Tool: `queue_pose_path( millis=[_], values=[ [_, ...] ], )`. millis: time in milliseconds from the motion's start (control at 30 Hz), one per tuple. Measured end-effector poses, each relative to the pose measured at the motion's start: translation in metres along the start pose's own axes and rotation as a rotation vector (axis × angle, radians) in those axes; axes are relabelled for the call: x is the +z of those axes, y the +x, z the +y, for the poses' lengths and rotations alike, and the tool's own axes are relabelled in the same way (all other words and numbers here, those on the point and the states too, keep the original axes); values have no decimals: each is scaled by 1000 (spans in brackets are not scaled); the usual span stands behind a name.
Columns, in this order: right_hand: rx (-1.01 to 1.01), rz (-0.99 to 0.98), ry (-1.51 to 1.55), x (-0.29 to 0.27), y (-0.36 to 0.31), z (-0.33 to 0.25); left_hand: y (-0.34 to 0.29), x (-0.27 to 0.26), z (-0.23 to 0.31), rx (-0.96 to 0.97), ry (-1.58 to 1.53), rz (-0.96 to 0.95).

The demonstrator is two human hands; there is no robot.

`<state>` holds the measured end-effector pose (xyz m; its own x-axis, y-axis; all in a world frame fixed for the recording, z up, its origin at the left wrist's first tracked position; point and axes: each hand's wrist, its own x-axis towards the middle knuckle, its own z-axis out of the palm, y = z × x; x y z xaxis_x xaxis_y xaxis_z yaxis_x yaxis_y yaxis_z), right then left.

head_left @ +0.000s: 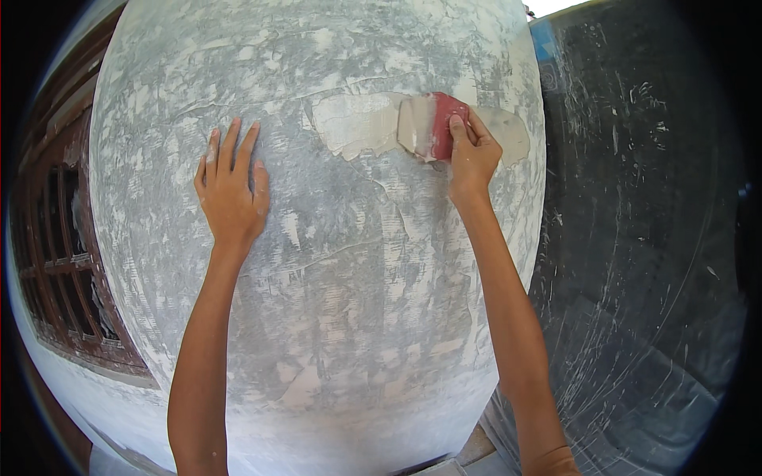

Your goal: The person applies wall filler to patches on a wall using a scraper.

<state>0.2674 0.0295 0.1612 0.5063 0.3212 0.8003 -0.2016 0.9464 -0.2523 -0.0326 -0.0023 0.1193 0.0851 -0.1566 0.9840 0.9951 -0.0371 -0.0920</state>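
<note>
My right hand (pixel 475 155) grips a putty knife (pixel 451 119) with a red grip part and a pale, putty-smeared blade. Its blade lies against the grey wall (pixel 333 214), over a patch of cream putty (pixel 357 123) that stretches to its left. More beige putty (pixel 509 135) shows on the wall just right of my fingers. My left hand (pixel 230 186) rests flat on the wall, fingers spread, with nothing in it. Rough whitish streaks and scrape marks cover the wall's surface.
A brown wooden window frame (pixel 75 270) with bars stands at the left. Along the right hangs a dark sheet (pixel 635 198) spattered with white, close to the wall's right edge. Pale floor tiles (pixel 484 452) show at the bottom.
</note>
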Motion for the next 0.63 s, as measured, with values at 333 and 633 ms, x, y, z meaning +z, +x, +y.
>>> queue_pose_path(
  millis=[333, 633],
  values=[
    [7, -268, 24, 41, -37, 6, 0, 3, -3, 8, -2, 8],
    [-17, 41, 33, -24, 7, -9, 0, 1, 3, -10, 23, -5]
  ],
)
